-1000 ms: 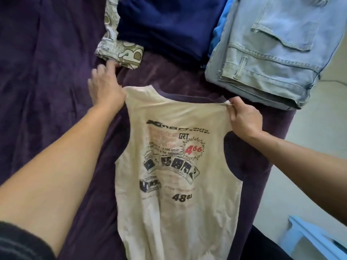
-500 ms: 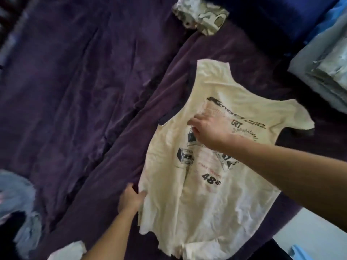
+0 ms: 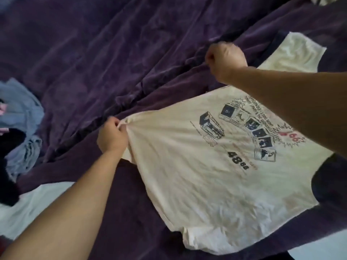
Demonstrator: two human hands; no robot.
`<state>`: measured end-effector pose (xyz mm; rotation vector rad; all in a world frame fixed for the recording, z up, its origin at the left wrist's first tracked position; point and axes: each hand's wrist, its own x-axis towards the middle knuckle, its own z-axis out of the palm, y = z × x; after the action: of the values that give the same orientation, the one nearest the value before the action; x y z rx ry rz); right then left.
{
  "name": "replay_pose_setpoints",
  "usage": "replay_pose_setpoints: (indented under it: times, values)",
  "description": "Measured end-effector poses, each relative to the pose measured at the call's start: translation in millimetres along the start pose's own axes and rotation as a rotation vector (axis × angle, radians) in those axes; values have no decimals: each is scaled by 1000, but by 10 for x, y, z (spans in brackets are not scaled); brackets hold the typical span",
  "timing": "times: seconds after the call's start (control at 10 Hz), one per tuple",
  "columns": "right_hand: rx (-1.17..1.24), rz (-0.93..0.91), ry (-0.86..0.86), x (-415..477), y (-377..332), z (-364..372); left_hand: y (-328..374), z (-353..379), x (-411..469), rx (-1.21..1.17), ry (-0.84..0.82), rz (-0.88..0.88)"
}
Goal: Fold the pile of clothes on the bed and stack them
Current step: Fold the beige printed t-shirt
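Note:
A cream sleeveless shirt (image 3: 216, 175) with a dark and red print lies spread, print side up, on the purple bed cover (image 3: 112, 53). My left hand (image 3: 112, 136) grips the shirt's side edge near the hem and pulls the cloth into taut folds. Further up that same side sits my right hand (image 3: 225, 61), curled into a fist at the armhole. It seems to pinch the shirt's edge there, though the cloth in it is hidden under the hand. One shoulder strap (image 3: 300, 51) lies flat beyond my right wrist.
An unfolded pile sits at the left: a light blue garment (image 3: 24, 113), a black one (image 3: 9, 147) and a white one (image 3: 37, 203). A patterned cloth (image 3: 334, 0) shows at the top right corner. The bed's edge and pale floor (image 3: 319, 248) are at the lower right.
The view has swung left. My left hand slid up the shirt's side edge and tightened its grip. My right hand left the print and curled at the armhole edge.

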<state>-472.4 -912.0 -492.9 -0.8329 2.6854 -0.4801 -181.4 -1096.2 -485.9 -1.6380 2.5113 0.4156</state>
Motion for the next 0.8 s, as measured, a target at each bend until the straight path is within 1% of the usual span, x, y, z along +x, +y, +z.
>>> replay_pose_setpoints:
  times: [0.1, 0.2, 0.3, 0.4, 0.5, 0.6, 0.7, 0.8]
  values:
    - [0, -8, 45, -152, -30, -95, 32, -137, 201, -43, 107, -11]
    - [18, -13, -32, -735, 255, -105, 30, -120, -129, -51, 73, 47]
    - [-104, 92, -173, -1480, 804, -112, 12, 110, -1029, -74, -86, 281]
    - [-182, 273, -163, -2162, 1401, -210, -36, 440, -2176, -55, -355, 493]
    - [-227, 591, -114, -2612, 1949, -336, -185, 785, -3164, 118, -648, 595]
    - [-76, 1044, -88, -2685, 2323, -399, -460, 1058, -3685, 222, -762, 537]
    - [-238, 988, -195, -2607, 2564, -355, -614, 1184, -3766, 246, -686, 571]
    - [500, 1260, 102, -2701, 2794, -385, -654, 1225, -3737, 151, -659, 575]
